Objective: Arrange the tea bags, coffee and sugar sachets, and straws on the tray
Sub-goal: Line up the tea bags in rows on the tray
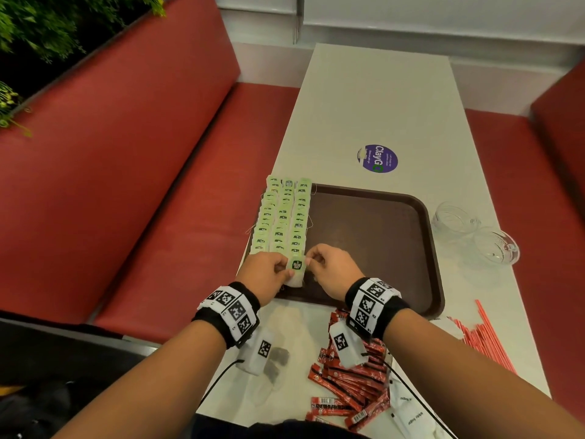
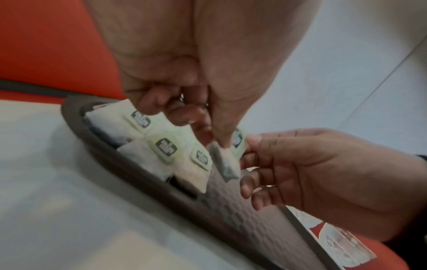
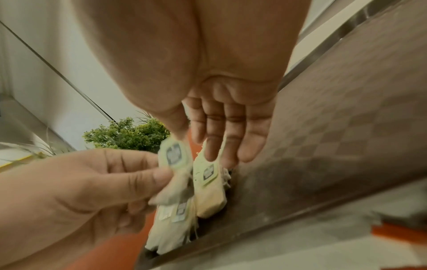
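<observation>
A brown tray [image 1: 364,242] lies on the white table. Three columns of green-tagged tea bags [image 1: 285,217] fill its left side. At the near end of the right column, both hands hold one tea bag [image 1: 296,270] just above the tray. My left hand [image 1: 283,271] pinches the white pouch [image 2: 225,164] between thumb and fingers. My right hand [image 1: 311,261] pinches its green tag [image 3: 175,155] from the right, its other fingers extended. Laid tea bags [image 2: 161,144] sit just beyond the held one. Red coffee sachets [image 1: 351,384], white sugar sachets [image 1: 411,416] and red-striped straws [image 1: 487,337] lie on the table near me.
A few loose tea bags [image 1: 278,359] lie under my left wrist. Two clear glass cups [image 1: 474,232] stand right of the tray. A purple sticker [image 1: 378,158] is on the table beyond the tray. Red bench seats flank the table on both sides.
</observation>
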Motion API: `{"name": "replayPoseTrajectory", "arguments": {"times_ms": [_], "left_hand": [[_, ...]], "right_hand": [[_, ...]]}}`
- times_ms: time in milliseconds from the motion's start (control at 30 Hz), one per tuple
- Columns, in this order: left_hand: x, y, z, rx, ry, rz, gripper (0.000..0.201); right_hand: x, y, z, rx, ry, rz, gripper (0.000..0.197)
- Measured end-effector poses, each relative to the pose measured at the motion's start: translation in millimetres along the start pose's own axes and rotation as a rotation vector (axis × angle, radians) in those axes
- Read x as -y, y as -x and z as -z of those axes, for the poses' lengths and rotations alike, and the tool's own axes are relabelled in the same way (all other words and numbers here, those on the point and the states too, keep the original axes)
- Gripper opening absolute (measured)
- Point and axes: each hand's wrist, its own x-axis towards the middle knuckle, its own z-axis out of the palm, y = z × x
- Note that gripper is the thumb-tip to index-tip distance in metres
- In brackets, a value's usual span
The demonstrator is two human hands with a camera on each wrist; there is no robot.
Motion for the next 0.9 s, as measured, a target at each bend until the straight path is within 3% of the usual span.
{"name": "replayPoseTrajectory", "arguments": {"times_ms": [133,300,400,500,633,767,900], "left_hand": [[6.4,1.6,-10.7,0.016,-0.073,0.129,0.021],[4.2,0.6,-14.2,-0.077,-0.210,0.117,0.029],[4.3,-1.1,-14.7,-0.090,-0.238,0.075,0.026],[2.3,-3.4,-13.4,-0.023,-0.294,0.007,0.004],[6.2,0.1,-8.8,0.006,-0.347,-0.058,0.018],[14.7,22.1,9.8,-0.037,-0.249,-0.137,0.013],[39.1,54.8,27.1,0.071,-0.298,-0.243,0.007]], "right_hand": [[-6.8,-2.8,-3.3,0.121,0.130,-0.053,0.031],[-6.2,-2.4,-11.2,0.143,0.063,-0.048,0.028],[-5.7,-2.3,-13.4,0.144,0.104,-0.023,0.026],[-4.1,-1.9,-13.7,0.169,0.178,0.007,0.027],[0.9,4.1,-13.1,0.197,0.268,0.022,0.034],[10.1,20.0,-13.1,0.170,0.362,0.053,0.044],[25.0,40.5,-16.1,0.278,0.346,0.209,0.033]]}}
